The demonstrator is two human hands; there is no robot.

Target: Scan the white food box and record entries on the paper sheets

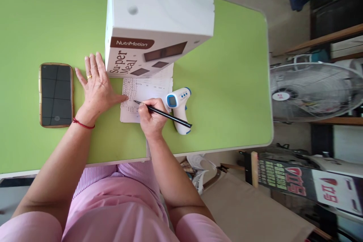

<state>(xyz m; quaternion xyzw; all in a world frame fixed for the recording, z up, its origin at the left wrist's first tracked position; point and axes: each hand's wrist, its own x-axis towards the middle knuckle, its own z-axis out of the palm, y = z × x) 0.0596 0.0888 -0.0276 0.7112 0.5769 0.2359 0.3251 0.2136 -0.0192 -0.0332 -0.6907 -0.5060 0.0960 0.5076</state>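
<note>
On our surface (227, 83), the phone (56, 94) lies leftmost, just left of our left hand (98, 89). Behind our right hand (153, 119) stands the box (159, 7), hiding the far part of the paper (147, 90) (at least from where we look). Right of the paper lies the thermometer (180, 105), our pen (170, 116) crossing above it. Beyond the surface's right end, we have a fan (314, 90).

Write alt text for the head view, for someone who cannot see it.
A right hand holds a black pen at a handwritten page; the left hand lies beside it, thumb over its edge. A NutriMotion box, infrared thermometer and smartphone share the green table.
</note>
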